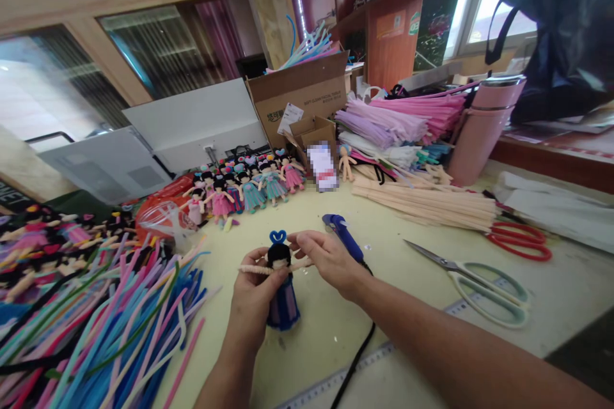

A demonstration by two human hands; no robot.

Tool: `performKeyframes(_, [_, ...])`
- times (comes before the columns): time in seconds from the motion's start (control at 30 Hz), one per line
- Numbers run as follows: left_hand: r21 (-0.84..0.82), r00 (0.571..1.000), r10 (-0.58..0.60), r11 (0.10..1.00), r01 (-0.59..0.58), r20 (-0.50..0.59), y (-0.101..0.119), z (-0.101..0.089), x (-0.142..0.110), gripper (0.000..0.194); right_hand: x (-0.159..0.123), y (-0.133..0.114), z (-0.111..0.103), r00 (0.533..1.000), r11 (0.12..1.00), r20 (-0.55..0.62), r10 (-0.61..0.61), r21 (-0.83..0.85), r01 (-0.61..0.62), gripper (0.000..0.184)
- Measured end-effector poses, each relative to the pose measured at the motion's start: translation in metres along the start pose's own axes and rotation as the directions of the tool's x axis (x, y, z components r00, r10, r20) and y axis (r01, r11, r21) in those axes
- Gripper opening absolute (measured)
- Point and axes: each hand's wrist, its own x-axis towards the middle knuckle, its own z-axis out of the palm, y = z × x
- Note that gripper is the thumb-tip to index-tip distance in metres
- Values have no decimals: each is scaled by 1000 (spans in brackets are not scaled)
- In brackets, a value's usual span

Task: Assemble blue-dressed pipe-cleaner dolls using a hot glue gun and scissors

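A small pipe-cleaner doll (284, 300) with black hair, a blue heart on its head and a blue and lilac striped dress stands upright above the table. My left hand (259, 291) is closed around its upper body, thumb across the front. One pale doll arm pokes out to the left over my fingers. My right hand (330, 262) has its fingertips at the doll's other pale arm, pinching it near the end. Just behind my right hand lies a blue glue gun (346, 236), its black cord running toward me.
Green-handled scissors (480, 281), red-handled scissors (520, 241) and a ruler (384, 351) lie at the right. Loose coloured pipe cleaners (125, 313) pile up at the left. Finished dolls (249, 188), a phone (322, 166), beige stems (422, 201) and a pink bottle (484, 134) line the back.
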Motion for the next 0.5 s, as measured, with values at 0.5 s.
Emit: performKeyframes(0.5, [-202, 992, -22, 979, -4, -124, -2, -1, 3, 44, -5, 28, 17, 970, 965, 117, 215, 129, -230, 30])
